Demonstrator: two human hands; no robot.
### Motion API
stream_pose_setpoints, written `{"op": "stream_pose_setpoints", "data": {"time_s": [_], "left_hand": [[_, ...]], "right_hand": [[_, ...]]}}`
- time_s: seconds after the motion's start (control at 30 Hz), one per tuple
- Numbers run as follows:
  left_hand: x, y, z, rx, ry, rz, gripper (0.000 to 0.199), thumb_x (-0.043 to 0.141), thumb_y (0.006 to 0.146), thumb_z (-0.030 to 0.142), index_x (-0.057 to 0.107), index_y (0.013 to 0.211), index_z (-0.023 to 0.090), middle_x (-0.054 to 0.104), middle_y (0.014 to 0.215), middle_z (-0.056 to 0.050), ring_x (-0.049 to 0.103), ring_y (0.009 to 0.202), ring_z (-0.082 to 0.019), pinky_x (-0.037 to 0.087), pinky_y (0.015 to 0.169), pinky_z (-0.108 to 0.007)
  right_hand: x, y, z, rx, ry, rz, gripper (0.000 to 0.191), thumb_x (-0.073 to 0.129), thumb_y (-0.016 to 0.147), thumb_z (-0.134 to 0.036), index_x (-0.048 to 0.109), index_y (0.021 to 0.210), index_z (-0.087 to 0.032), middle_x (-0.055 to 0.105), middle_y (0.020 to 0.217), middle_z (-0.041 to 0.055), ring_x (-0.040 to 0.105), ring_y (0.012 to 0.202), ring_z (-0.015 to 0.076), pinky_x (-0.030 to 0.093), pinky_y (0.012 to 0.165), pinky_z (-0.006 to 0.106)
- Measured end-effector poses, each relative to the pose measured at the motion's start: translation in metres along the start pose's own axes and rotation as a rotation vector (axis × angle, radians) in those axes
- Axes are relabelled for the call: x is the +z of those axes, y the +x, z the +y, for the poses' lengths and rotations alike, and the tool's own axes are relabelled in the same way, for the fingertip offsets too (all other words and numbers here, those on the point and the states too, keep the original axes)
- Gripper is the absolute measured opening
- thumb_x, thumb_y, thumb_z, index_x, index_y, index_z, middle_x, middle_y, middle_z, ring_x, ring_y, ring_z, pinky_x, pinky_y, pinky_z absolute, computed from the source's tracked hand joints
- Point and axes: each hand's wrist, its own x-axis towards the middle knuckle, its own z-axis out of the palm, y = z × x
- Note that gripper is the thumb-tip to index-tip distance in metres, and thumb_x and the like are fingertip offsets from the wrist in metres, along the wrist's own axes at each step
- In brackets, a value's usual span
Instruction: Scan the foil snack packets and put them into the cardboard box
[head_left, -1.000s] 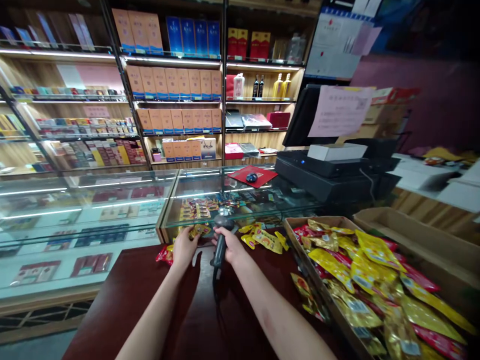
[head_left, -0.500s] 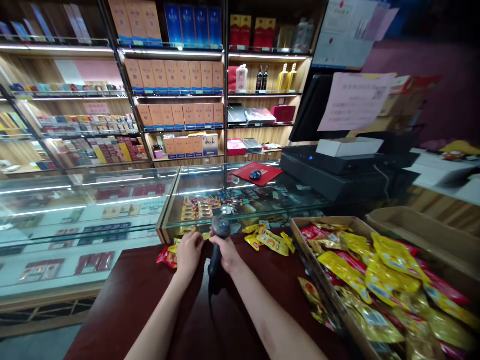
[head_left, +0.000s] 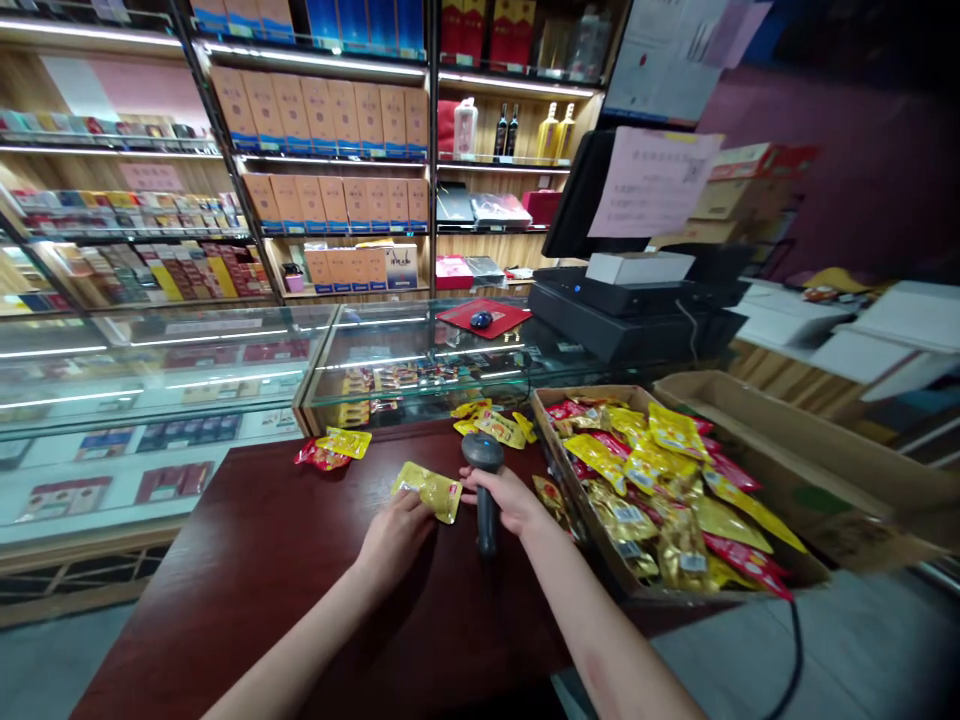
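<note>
Left hand (head_left: 394,540) apparently pinching gold packet (head_left: 442,494) between fingers; right hand (head_left: 516,500) curling fingers around scanner (head_left: 487,515). Few packets lying out on worktop (head_left: 285,560); many filling box (head_left: 634,394).

Forearms (head_left: 300,632) angled inward; left hand (head_left: 397,538) palm-down, right hand (head_left: 510,497) gripping.
</note>
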Motion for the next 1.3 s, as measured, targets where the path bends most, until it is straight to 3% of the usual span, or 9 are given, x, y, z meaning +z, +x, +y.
{"op": "stream_pose_setpoints", "data": {"time_s": [0.13, 0.27, 0.33, 0.4, 0.53, 0.77, 0.87, 1.0, 1.3], "left_hand": [[-0.015, 0.003, 0.008, -0.096, -0.002, 0.032, 0.023, 0.047, 0.088, 0.030, 0.067, 0.100, 0.027, 0.065, 0.100, -0.006, 0.060, 0.089, -0.018, 0.043, 0.080, -0.027], [-0.035, 0.036, -0.001, -0.090, 0.140, 0.050, 0.028, 0.053, 0.084, 0.032, 0.067, 0.106, 0.022, 0.065, 0.102, -0.009, 0.059, 0.097, -0.022, 0.041, 0.088, -0.029], [-0.038, 0.058, -0.006, -0.066, 0.207, -0.050, 0.045, 0.064, 0.075, 0.033, 0.062, 0.118, 0.021, 0.062, 0.112, -0.010, 0.056, 0.106, -0.024, 0.040, 0.091, -0.030], [-0.035, 0.075, -0.009, -0.116, 0.258, -0.240, 0.057, 0.072, 0.064, 0.035, 0.062, 0.118, 0.021, 0.064, 0.110, -0.011, 0.058, 0.102, -0.026, 0.043, 0.086, -0.029], [-0.027, 0.088, -0.015, -0.224, 0.241, -0.466, 0.043, 0.075, 0.056, 0.041, 0.071, 0.094, 0.021, 0.070, 0.087, -0.006, 0.064, 0.084, -0.023, 0.044, 0.069, -0.025], [-0.036, 0.088, -0.030, -0.256, -0.109, -0.407, 0.037, 0.079, 0.052, 0.038, 0.074, 0.083, 0.019, 0.069, 0.074, 0.000, 0.062, 0.075, -0.018, 0.042, 0.064, -0.021], [-0.048, 0.094, -0.039, -0.364, -0.511, -0.339, 0.045, 0.080, 0.053, 0.037, 0.072, 0.094, 0.019, 0.071, 0.083, -0.002, 0.064, 0.078, -0.018, 0.045, 0.068, -0.022], [-0.065, 0.108, -0.046, -0.555, -1.011, -0.384, 0.036, 0.080, 0.059, 0.032, 0.071, 0.090, 0.015, 0.072, 0.082, -0.007, 0.065, 0.071, -0.017, 0.050, 0.064, -0.023], [-0.066, 0.130, -0.040, -0.625, -1.132, -0.436, 0.036, 0.084, 0.055, 0.026, 0.067, 0.084, 0.013, 0.071, 0.077, -0.007, 0.067, 0.067, -0.017, 0.055, 0.063, -0.028]], "right_hand": [[-0.006, -0.008, 0.003, -0.058, -0.079, 0.000, 0.022, 0.070, 0.056, -0.014, 0.062, 0.077, -0.015, 0.065, 0.079, 0.0024, 0.064, 0.074, 0.0157, 0.055, 0.065, 0.029], [-0.008, -0.014, 0.003, -0.046, -0.117, -0.043, 0.021, 0.069, 0.058, -0.019, 0.061, 0.077, -0.016, 0.065, 0.077, 0.0043, 0.065, 0.074, 0.0188, 0.055, 0.060, 0.031], [-0.006, -0.015, 0.005, -0.044, -0.171, -0.075, 0.022, 0.068, 0.057, -0.019, 0.063, 0.078, -0.015, 0.066, 0.078, 0.0046, 0.064, 0.077, 0.0198, 0.054, 0.061, 0.031], [-0.004, -0.016, 0.008, -0.046, -0.233, -0.115, 0.021, 0.065, 0.057, -0.018, 0.064, 0.077, -0.015, 0.066, 0.077, 0.0038, 0.063, 0.078, 0.0197, 0.053, 0.063, 0.030], [-0.001, -0.015, 0.011, -0.186, -0.374, -0.083, 0.011, 0.059, 0.058, -0.016, 0.064, 0.067, -0.014, 0.065, 0.068, 0.0010, 0.061, 0.074, 0.0176, 0.048, 0.070, 0.029], [-0.005, -0.003, 0.004, -0.224, -0.398, -0.191, 0.021, 0.060, 0.060, -0.019, 0.070, 0.077, -0.014, 0.069, 0.074, 0.0022, 0.061, 0.078, 0.0191, 0.045, 0.076, 0.030], [-0.010, 0.004, -0.009, -0.215, -0.274, -0.172, 0.025, 0.061, 0.060, -0.019, 0.070, 0.083, -0.015, 0.071, 0.082, 0.0038, 0.063, 0.081, 0.0187, 0.046, 0.081, 0.031], [-0.015, 0.005, -0.033, -0.201, -0.075, -0.239, 0.028, 0.061, 0.060, -0.018, 0.068, 0.087, -0.017, 0.071, 0.097, 0.0057, 0.065, 0.089, 0.0181, 0.047, 0.087, 0.031], [-0.022, -0.004, -0.054, -0.272, -0.140, -0.184, 0.028, 0.062, 0.059, -0.019, 0.069, 0.086, -0.016, 0.071, 0.094, 0.0063, 0.065, 0.089, 0.0195, 0.049, 0.085, 0.032]]}}
